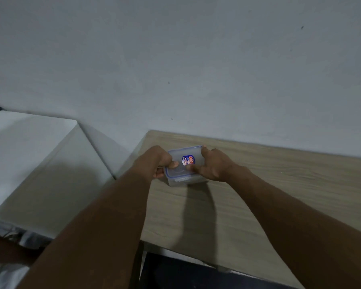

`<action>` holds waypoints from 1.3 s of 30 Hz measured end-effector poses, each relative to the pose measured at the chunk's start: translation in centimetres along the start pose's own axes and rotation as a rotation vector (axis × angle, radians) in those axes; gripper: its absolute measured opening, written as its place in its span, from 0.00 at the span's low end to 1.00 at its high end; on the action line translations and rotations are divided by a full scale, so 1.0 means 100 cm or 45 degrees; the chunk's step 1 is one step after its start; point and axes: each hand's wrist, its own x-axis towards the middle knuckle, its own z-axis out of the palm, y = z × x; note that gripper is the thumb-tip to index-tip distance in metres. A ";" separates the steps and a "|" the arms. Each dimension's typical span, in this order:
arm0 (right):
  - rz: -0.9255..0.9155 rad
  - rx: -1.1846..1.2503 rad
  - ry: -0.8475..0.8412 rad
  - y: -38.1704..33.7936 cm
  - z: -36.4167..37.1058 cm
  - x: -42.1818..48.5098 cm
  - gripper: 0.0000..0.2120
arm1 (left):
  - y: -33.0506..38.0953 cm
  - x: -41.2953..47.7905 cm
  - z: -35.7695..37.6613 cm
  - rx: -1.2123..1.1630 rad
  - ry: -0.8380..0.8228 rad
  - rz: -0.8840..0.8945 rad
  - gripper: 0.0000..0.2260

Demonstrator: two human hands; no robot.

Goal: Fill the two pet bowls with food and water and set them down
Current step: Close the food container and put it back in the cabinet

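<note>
- Container (184,166), clear plastic with a blue-rimmed lid (187,160), sat just below the view's centre, at the 11 o'clock corner of the surface (258,184); whether it rested there or hung just above could not be told
- Left hand (158,161) gripped its 9 o'clock edge and right hand (214,166) its 3 o'clock edge, thumbs on top, probably bracing it so the lid could be worked loose for the food
- Neither pet bowl was in view
- White cabinet (29,153) stood at 9 o'clock, well apart; grey wall (175,59) rose at 12 o'clock; nothing blocked the hands
</note>
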 end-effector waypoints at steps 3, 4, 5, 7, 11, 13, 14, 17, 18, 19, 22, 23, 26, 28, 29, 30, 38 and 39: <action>0.061 0.149 0.139 0.004 0.013 -0.001 0.33 | -0.014 -0.007 0.013 -0.246 0.099 0.142 0.09; 0.084 0.237 0.182 0.003 0.016 -0.004 0.30 | -0.020 -0.010 0.017 -0.339 0.105 0.177 0.09; 0.106 0.325 0.223 0.002 0.020 -0.008 0.28 | -0.026 -0.016 0.021 -0.409 0.120 0.212 0.08; 0.166 0.481 0.299 0.000 0.023 -0.011 0.29 | -0.036 -0.025 0.030 -0.350 0.248 0.319 0.14; 0.312 0.593 0.329 0.008 0.033 -0.017 0.26 | -0.056 -0.044 0.052 -0.163 0.475 0.453 0.19; 0.352 0.637 0.375 0.014 0.039 -0.021 0.21 | -0.061 -0.056 0.061 -0.207 0.485 0.431 0.20; 0.369 0.678 0.397 0.017 0.042 -0.026 0.20 | -0.066 -0.062 0.065 -0.250 0.480 0.429 0.20; 0.405 0.777 0.408 0.023 0.050 -0.050 0.20 | -0.081 -0.085 0.079 -0.301 0.496 0.423 0.20; 0.404 0.801 0.406 0.025 0.053 -0.057 0.20 | -0.086 -0.091 0.085 -0.316 0.513 0.412 0.20; 0.398 0.828 0.403 0.027 0.056 -0.068 0.20 | -0.091 -0.100 0.092 -0.343 0.534 0.405 0.20; 0.374 0.906 0.391 0.033 0.065 -0.101 0.17 | -0.104 -0.134 0.114 -0.459 0.622 0.332 0.20; 0.368 0.932 0.388 0.035 0.068 -0.110 0.16 | -0.107 -0.144 0.120 -0.509 0.637 0.299 0.19; 0.364 1.029 0.342 0.044 0.077 -0.141 0.12 | -0.124 -0.171 0.142 -0.706 0.599 0.273 0.15; 0.369 1.068 0.323 0.050 0.083 -0.162 0.12 | -0.139 -0.186 0.153 -0.782 0.618 0.278 0.12; 0.366 1.075 0.320 0.051 0.086 -0.171 0.12 | -0.146 -0.191 0.156 -0.826 0.621 0.286 0.11; 0.362 1.085 0.316 0.052 0.090 -0.185 0.12 | -0.155 -0.199 0.161 -0.863 0.603 0.284 0.10; 0.366 1.250 0.376 0.039 0.125 -0.249 0.08 | -0.217 -0.230 0.180 -1.159 0.561 0.206 0.12; 0.367 1.273 0.390 0.035 0.132 -0.254 0.07 | -0.225 -0.229 0.179 -1.186 0.567 0.196 0.13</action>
